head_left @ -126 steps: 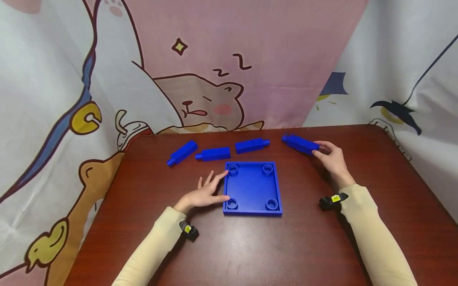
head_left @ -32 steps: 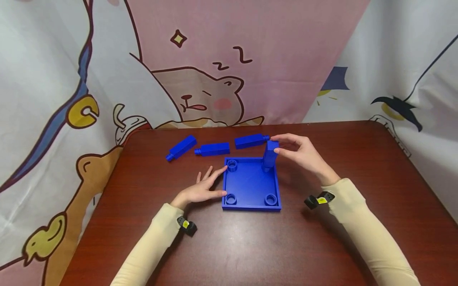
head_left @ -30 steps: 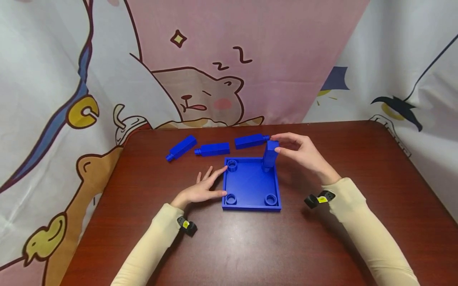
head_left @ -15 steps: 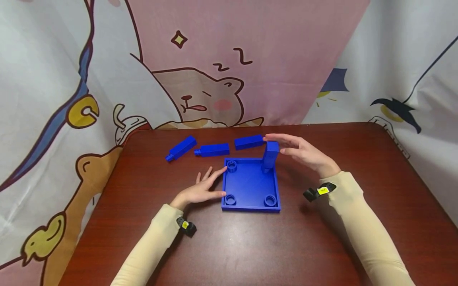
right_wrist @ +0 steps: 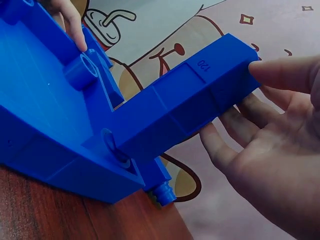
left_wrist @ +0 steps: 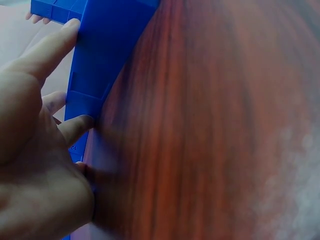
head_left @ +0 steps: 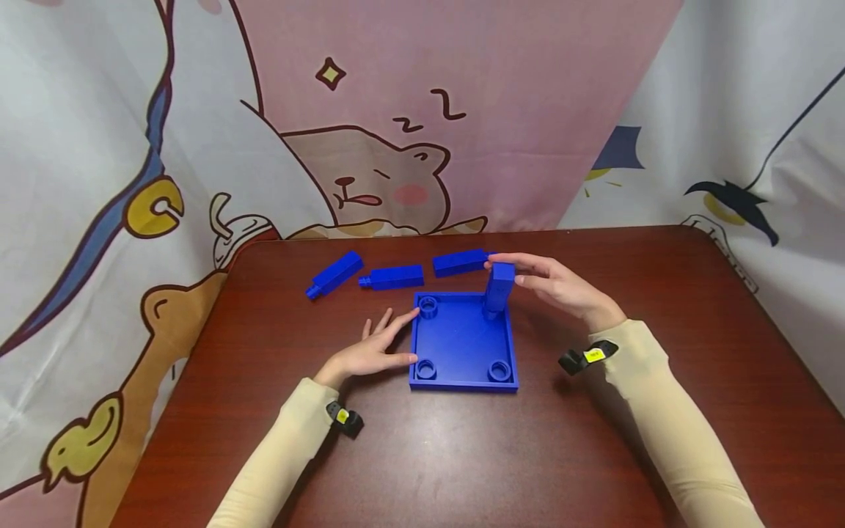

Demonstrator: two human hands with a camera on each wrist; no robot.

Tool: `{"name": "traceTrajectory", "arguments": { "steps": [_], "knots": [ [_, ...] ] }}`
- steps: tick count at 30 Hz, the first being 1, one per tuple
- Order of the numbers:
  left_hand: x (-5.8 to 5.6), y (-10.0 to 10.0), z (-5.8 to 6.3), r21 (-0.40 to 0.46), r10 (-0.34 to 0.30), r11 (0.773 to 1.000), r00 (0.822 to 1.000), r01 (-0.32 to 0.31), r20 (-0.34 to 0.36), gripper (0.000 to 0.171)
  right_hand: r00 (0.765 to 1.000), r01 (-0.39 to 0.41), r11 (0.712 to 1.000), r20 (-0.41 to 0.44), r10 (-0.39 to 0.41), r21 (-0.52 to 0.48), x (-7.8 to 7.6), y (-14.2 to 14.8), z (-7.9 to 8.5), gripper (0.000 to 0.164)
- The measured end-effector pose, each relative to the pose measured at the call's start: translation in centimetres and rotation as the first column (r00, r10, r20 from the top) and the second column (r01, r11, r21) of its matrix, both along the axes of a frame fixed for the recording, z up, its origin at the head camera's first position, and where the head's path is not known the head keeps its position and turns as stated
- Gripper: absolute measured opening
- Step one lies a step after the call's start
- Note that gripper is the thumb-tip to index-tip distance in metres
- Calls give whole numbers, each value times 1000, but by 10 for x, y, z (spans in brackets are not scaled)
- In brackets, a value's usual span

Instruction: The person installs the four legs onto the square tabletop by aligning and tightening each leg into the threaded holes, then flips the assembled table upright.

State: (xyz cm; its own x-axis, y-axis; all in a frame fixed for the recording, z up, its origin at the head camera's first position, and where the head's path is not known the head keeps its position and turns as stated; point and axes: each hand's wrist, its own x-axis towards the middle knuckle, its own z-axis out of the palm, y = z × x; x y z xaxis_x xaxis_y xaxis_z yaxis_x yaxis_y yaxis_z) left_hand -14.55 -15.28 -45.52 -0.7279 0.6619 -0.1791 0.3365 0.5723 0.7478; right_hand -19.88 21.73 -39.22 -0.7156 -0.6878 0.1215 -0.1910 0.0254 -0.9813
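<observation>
A blue square tray-like base lies on the table with a round socket in each corner. From its far right socket rises a blue square post, marked "120" on one side in the right wrist view. My right hand holds this post near its top, thumb on one side and fingers behind. Along the base's left edge, my left hand touches the rim with thumb and index finger spread and straight. In the left wrist view, the left thumb rests against the base's blue side wall.
Behind the base lie three more blue posts with threaded ends: a left one, a middle one and a right one, close to my right fingers. The brown table meets a printed cloth at its back edge.
Seconds ago my right hand held the post lying at the right; it then came upright into the far right socket. Lately the right fingers shifted around its top. The left hand stays put.
</observation>
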Motion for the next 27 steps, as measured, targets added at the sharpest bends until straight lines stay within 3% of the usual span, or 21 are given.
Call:
{"name": "traceTrajectory", "arguments": {
  "steps": [4,8,11,21,27],
  "knots": [
    [0,0,1,4,-2,1000,1000,2,2,82,994,107,994,-30,-106,38,3,0,0,42],
    [0,0,1,4,1,1000,1000,-1,3,82,970,240,969,-41,-238,55,6,-2,0,39],
    [1,0,1,8,8,1000,1000,-8,-5,82,955,296,955,-35,-295,35,8,-5,0,40],
    [2,2,1,43,47,998,997,-45,-56,83,931,357,934,-94,-354,15,14,-11,2,40],
    [2,5,2,57,80,995,994,-76,-77,84,924,369,928,-125,-361,53,15,-9,4,39]
  ]
}}
